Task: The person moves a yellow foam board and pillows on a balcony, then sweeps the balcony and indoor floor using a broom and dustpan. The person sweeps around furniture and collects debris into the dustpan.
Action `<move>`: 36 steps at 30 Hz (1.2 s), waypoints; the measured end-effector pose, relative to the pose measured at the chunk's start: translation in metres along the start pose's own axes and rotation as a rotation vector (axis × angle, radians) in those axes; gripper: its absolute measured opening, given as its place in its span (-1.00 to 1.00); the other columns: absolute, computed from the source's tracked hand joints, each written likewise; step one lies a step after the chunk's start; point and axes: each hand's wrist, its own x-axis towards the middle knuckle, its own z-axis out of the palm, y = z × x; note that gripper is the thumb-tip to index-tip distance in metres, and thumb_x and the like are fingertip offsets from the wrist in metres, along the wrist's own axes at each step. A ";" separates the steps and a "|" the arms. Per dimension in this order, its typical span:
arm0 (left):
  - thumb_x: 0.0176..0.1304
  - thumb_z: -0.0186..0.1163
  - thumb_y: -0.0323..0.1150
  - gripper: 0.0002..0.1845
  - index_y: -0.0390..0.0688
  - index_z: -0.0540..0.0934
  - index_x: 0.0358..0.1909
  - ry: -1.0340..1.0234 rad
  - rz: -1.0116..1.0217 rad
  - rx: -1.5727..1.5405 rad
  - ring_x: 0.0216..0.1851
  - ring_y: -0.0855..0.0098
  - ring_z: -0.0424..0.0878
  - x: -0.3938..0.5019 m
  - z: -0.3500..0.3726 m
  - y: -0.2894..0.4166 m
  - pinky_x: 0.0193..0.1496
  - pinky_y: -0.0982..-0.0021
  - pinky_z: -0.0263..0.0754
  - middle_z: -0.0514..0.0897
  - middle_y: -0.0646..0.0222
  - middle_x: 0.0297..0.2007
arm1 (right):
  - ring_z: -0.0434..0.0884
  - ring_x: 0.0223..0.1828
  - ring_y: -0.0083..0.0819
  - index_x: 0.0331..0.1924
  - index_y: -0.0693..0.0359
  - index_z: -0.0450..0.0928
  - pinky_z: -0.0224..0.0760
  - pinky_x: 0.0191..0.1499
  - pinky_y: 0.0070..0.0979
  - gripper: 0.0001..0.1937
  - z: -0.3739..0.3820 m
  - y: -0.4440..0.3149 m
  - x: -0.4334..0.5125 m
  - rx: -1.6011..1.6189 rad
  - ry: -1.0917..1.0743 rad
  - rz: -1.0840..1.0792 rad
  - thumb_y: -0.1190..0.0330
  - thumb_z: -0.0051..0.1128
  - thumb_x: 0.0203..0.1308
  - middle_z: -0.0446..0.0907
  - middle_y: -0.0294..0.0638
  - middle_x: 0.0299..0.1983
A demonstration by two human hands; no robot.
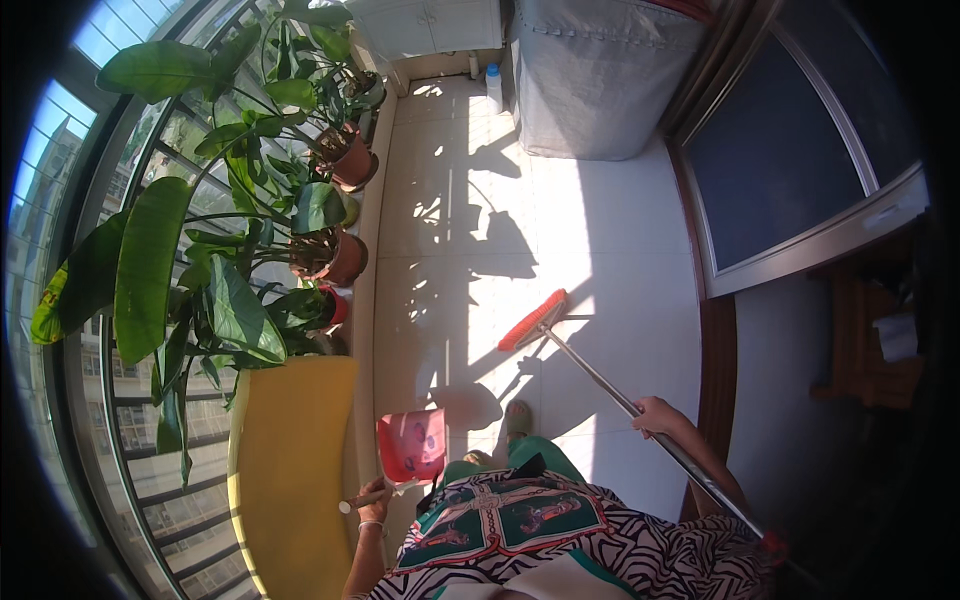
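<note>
My right hand is closed around the metal handle of a broom. The broom's orange-red bristle head is over the sunlit tile floor in front of me, slanting up to the right. At the lower left, my left hand grips the handle of a pink dustpan. The pan lies just beyond that hand, beside the low ledge; bluish marks show on its inside. Whether the pan touches the floor I cannot tell.
Potted leafy plants line the ledge at left, by the railing. A yellow curved panel stands near my left arm. Ahead are a white bottle with a blue cap and a grey-covered appliance. A sliding door is at right.
</note>
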 end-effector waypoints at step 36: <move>0.02 0.23 -0.22 -0.57 -0.32 0.57 -0.13 -0.160 -0.048 -0.145 -0.17 0.23 0.59 0.389 0.049 0.141 -0.06 0.31 0.45 0.64 0.07 -0.24 | 0.42 -0.70 -0.49 0.11 0.50 0.23 0.26 -0.68 -0.56 -0.41 -0.214 -0.414 0.368 0.723 0.021 -0.159 0.55 0.14 -0.10 0.49 -0.14 -0.58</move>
